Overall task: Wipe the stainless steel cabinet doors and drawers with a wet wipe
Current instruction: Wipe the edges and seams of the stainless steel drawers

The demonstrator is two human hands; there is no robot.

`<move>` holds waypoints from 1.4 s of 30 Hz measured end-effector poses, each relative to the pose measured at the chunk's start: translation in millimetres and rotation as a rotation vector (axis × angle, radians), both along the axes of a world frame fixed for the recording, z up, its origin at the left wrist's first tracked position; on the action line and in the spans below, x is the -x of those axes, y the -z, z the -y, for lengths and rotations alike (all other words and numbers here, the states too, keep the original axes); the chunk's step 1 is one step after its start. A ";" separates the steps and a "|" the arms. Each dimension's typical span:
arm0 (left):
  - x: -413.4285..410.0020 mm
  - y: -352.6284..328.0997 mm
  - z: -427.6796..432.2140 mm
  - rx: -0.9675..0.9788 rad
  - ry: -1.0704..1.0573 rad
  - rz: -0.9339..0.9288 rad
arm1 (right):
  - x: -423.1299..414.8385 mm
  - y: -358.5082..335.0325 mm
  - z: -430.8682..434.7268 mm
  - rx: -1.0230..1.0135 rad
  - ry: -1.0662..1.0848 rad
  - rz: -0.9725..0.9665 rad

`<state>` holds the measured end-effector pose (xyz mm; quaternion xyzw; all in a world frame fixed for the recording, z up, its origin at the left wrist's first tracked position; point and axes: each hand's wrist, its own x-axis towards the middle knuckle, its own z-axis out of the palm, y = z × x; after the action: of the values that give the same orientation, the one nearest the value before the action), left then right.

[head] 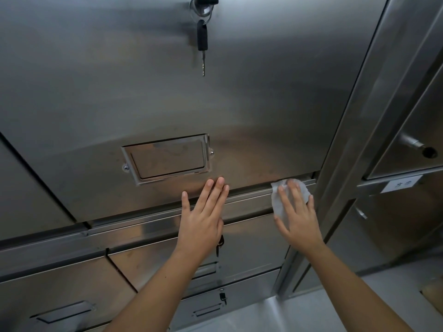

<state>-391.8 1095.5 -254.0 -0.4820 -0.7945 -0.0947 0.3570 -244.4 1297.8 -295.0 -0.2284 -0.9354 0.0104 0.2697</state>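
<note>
The crumpled white wet wipe lies flat under the right hand. It is pressed against the lower right corner of the large brushed stainless steel cabinet door, where that door meets the narrow horizontal steel rail beneath it. The right fingers are straight and a little apart, bearing on the wipe rather than curling round it. Cloth shows past the fingertips and on the thumb side.

The rail's long axis runs leftward from the wipe, so a stroke along it would carry the right hand toward the left hand. The left hand rests flat on the door's bottom edge, its fingers straight and close together, near the wipe but apart from it. It seems to be steadying the door, though how hard it presses cannot be told from here.

Just above the left fingertips sits a shiny rectangular metal label holder. Higher up, a black-headed key hangs from the lock.

Below the rail come the steel drawers, each with a small recessed pull, and they look like the next ground to cover.

To the right, a vertical steel post divides this unit from a neighbouring cabinet with a tubular handle and a white paper label. A pale floor shows at the bottom.
</note>
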 end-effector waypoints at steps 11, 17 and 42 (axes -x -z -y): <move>0.6 3.1 0.9 0.023 -0.005 -0.004 | 48.7 0.8 75.7 0.046 -0.005 -0.095; 5.4 5.3 14.0 0.011 -0.015 -0.007 | 33.5 1.2 46.3 -0.099 -0.027 -0.068; 28.3 23.7 110.4 -0.120 -0.266 0.214 | 82.7 6.5 125.6 -0.061 -0.104 -0.290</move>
<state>-420.1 985.1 -277.7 -0.3379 -0.8776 -0.1446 0.3078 -327.2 1172.2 -301.5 -0.1674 -0.8970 0.0289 0.4080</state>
